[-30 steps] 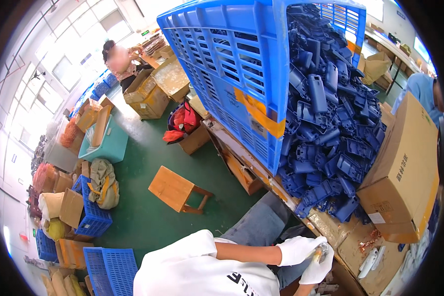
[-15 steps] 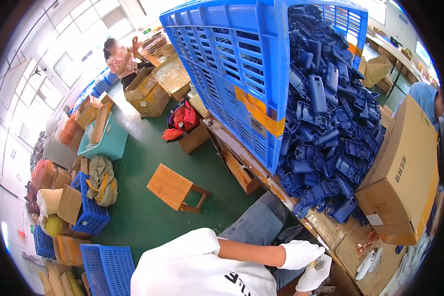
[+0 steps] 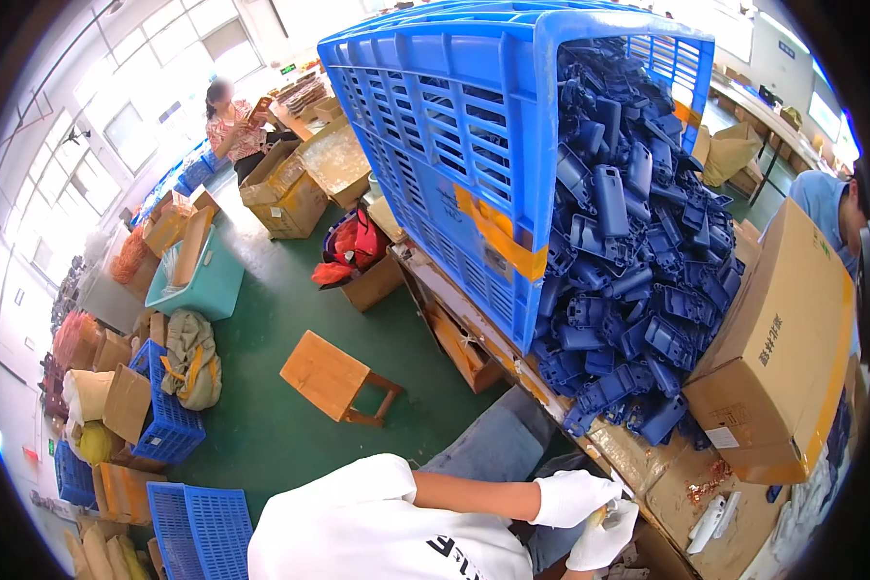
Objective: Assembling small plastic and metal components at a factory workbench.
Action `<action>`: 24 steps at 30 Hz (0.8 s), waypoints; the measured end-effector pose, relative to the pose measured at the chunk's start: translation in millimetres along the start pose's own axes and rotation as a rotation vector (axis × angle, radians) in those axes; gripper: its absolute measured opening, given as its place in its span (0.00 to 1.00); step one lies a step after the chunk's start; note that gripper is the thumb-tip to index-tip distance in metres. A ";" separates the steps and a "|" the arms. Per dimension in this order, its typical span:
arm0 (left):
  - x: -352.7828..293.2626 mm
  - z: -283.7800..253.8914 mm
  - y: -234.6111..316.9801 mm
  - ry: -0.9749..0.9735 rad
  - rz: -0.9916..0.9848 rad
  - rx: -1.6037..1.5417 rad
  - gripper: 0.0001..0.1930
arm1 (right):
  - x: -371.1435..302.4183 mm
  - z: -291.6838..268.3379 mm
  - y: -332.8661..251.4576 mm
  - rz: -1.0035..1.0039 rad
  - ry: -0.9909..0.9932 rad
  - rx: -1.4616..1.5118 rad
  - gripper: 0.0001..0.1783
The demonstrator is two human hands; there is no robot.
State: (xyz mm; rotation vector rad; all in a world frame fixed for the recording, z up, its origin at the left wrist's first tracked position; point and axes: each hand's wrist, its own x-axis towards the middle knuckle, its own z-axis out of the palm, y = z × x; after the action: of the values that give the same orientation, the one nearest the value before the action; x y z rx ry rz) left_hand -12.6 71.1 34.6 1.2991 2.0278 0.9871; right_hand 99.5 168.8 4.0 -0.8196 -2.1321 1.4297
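My left hand (image 3: 572,497), in a white glove, is closed at the lower right, close to the table's edge. Just below it my right hand (image 3: 603,537), gloved as well, has its fingers curled, and the two sets of fingertips meet. A small pale thing seems to be pinched between them; the fingers mostly hide it, so its kind is unclear. Near my hands, on the brown tabletop (image 3: 656,471), lie light grey plastic pieces (image 3: 710,522) and a scatter of small copper-coloured bits (image 3: 710,480).
A tipped blue crate (image 3: 435,135) spills a heap of dark blue plastic housings (image 3: 628,251) over the table. Right of the heap leans a cardboard box (image 3: 773,338). A wooden stool (image 3: 325,375) stands on the green floor. One person (image 3: 234,126) sits far back; another (image 3: 826,213) is behind the box.
The view has shifted slightly. My hands remain together, with the fingers a little differently placed. The seated person at the back has lowered the brown thing in their hands.
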 end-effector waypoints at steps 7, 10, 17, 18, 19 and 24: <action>14.9 17.4 -8.0 0.228 0.039 -0.169 0.15 | 13.7 -11.0 -16.9 0.028 -0.038 -0.156 0.07; 16.0 6.4 -9.8 0.209 -0.057 -0.268 0.12 | 11.2 -8.6 -20.3 0.028 -0.070 -0.017 0.14; 15.7 4.2 -21.5 0.333 -0.038 -0.274 0.09 | 5.6 0.9 -39.6 -0.073 -0.123 -0.341 0.28; 16.7 3.6 -21.8 0.333 -0.042 -0.275 0.09 | 5.5 6.5 -38.1 -0.071 -0.126 -0.341 0.28; 18.5 1.3 -23.1 0.358 -0.041 -0.308 0.09 | 5.7 15.9 -33.4 -0.121 -0.013 -0.327 0.31; 27.1 -6.6 -17.0 0.423 -0.115 -0.410 0.09 | 0.3 34.1 -35.1 -0.240 0.145 -0.611 0.38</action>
State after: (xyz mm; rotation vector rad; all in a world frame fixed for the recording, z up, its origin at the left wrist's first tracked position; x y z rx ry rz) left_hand -37.2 89.4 23.5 0.7959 2.0130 1.6254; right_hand 69.1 136.1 24.2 -0.8021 -2.4751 0.5754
